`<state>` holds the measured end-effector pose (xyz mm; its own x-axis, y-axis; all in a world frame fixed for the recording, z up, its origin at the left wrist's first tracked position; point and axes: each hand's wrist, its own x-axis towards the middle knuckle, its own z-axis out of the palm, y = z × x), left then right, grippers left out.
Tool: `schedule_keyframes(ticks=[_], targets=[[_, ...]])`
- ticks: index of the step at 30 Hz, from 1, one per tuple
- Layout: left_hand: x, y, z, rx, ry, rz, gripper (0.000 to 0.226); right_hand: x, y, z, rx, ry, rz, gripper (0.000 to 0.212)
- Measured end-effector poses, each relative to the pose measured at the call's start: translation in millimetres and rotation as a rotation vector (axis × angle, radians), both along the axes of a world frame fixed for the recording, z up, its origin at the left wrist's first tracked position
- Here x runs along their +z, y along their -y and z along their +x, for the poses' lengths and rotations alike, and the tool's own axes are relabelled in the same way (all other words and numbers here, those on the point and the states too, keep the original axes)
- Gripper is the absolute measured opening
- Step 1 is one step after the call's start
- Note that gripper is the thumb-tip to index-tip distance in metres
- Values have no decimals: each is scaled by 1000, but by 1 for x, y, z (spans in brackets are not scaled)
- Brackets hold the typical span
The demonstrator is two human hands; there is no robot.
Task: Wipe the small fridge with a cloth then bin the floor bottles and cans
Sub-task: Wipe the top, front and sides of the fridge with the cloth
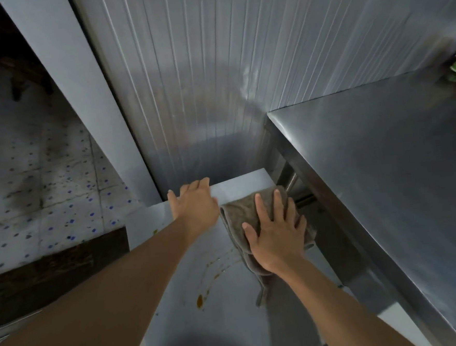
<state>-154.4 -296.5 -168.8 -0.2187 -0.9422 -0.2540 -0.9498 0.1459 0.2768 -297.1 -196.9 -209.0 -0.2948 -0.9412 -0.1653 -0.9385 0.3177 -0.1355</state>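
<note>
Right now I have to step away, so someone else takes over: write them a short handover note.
Left hand: open, resting at the fridge top's far left edge.
Right hand: flat, pressing the brown cloth onto the top's far right side, beside the steel table.
Done: wiping has begun.
Left: brown stains nearer you remain; then bin bottles and cans, none in view.

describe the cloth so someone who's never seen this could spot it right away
Start at the steel table on the right, then drop to the lower white fridge top beside it. The cloth lies there under the right hand, grey-brown and rumpled, the only soft thing around.
</note>
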Motion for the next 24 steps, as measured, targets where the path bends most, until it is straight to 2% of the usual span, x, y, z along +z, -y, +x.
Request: schedule_keyframes(ticks=[3, 7, 10, 13, 17, 20, 24], targets=[[-6, 6, -2, -10, 62, -15, 48, 0, 38, -5, 2, 34, -7, 68], [-13, 3, 1, -35, 59, -75, 55, -1, 84, -11, 32, 61, -16, 64], [-13, -2, -2, -21, 56, -99, 48, 0, 99, -14, 75, 68, -22, 60], [-13, -6, -4, -10, 70, -100, 52, 0, 84, -13, 86, 45, -44, 61], [-13, -6, -3, -27, 91, -92, 60, -1, 25, -8, 79, -18, -103, 66], [-15, -6, -1, -34, 84, -113, 60, -1, -11, -9, 42, -54, -71, 72], [-22, -5, -1, -30, 67, -148, 60, 0, 16, -11, -12, -42, -51, 68]])
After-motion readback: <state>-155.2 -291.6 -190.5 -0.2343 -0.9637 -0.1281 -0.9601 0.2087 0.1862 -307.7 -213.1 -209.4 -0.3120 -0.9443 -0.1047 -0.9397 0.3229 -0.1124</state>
